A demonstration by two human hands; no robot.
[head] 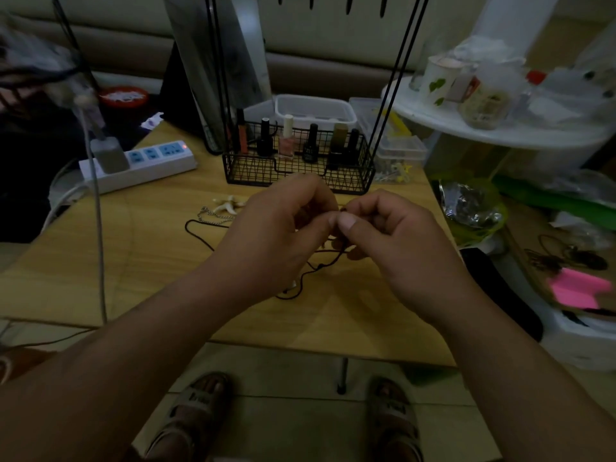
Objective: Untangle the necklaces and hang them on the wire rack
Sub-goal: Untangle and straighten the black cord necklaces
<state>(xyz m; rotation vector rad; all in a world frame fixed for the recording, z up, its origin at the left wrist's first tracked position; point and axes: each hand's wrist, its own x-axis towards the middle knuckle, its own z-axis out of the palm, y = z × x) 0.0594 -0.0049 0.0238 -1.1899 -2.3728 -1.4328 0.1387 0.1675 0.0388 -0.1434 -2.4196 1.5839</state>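
My left hand (pixel 280 228) and right hand (pixel 390 241) meet above the wooden table (pixel 150 261). Fingers of both are curled, thumb tips close together, and both pinch the black cord necklace (pixel 319 266). The cord drops from the pinch to the tabletop and loops away leftward. Near that loop lies a chain necklace (pixel 213 213) with a pale starfish pendant (pixel 228 205). The wire rack (pixel 296 175) stands just behind my hands, with nail polish bottles (pixel 286 141) in its basket.

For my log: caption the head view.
Left hand and right hand pinch a black cord necklace above the table, near the wire rack.
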